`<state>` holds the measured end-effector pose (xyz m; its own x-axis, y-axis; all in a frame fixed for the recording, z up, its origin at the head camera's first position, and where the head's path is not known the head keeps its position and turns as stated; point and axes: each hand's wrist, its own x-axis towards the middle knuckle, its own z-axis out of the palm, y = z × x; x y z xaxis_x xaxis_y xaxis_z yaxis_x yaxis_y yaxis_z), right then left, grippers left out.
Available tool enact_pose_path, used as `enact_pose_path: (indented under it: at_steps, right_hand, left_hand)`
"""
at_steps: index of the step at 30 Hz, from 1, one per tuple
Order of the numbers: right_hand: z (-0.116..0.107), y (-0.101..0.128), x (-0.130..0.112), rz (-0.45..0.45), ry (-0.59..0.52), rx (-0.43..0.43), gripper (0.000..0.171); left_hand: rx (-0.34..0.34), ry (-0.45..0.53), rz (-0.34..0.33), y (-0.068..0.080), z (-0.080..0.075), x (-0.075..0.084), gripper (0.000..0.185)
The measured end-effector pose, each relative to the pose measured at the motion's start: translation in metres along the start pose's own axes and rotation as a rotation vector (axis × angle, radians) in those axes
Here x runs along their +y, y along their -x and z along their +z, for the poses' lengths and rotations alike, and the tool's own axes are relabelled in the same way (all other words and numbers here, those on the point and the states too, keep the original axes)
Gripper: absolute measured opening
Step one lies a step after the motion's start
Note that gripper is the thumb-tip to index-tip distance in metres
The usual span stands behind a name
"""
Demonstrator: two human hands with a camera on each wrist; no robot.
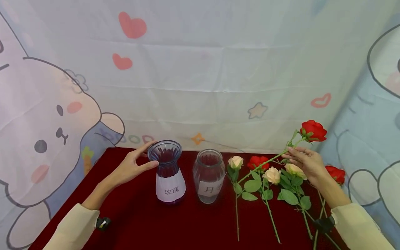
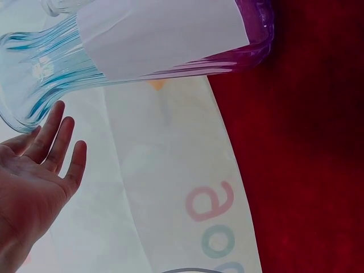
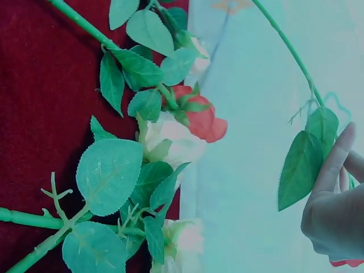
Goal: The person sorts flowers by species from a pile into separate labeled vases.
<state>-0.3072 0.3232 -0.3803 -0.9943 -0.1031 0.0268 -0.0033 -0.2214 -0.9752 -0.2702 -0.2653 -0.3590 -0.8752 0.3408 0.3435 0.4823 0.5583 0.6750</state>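
Note:
My left hand (image 1: pixel 129 169) is at the flared rim of a blue-and-purple glass vase (image 1: pixel 167 170), thumb in front and fingers behind. In the left wrist view, the vase (image 2: pixel 170 42) has the extended fingers of that hand (image 2: pixel 34 176) close by its rim; contact there is hard to judge. My right hand (image 1: pixel 307 164) pinches the green stem of a red rose (image 1: pixel 314 131), raised and slanting with its bloom up and right. Leaves (image 3: pixel 301 168) on this stem hang beside the right hand (image 3: pixel 335 216). The blue-and-purple vase bears a white label reading 玫瑰.
A clear glass vase (image 1: pixel 208 173), its label partly readable as 月, stands right of the coloured one. Cream roses (image 1: pixel 272 175) and red roses (image 1: pixel 335 174) lie on the dark red cloth (image 1: pixel 137 222). A printed curtain (image 1: pixel 193 104) hangs behind.

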Motion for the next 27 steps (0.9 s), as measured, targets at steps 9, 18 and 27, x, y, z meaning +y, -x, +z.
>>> enact_pose_path:
  at_steps: [9, 18, 27]
  right_hand:
    - [-0.008, 0.009, -0.011, 0.044, -0.180, -0.065, 0.011]
    - [0.002, 0.010, -0.014, 0.014, -0.430, -0.054, 0.009]
    - [0.029, 0.010, -0.021, -0.004, -0.537, -0.013, 0.002]
  left_hand:
    - [0.001, 0.011, -0.004, 0.000, 0.001, 0.000, 0.069]
    - [0.001, 0.007, -0.001, 0.001, 0.001, -0.001, 0.070]
    - [0.002, 0.007, -0.006, 0.000, 0.001, -0.002, 0.070]
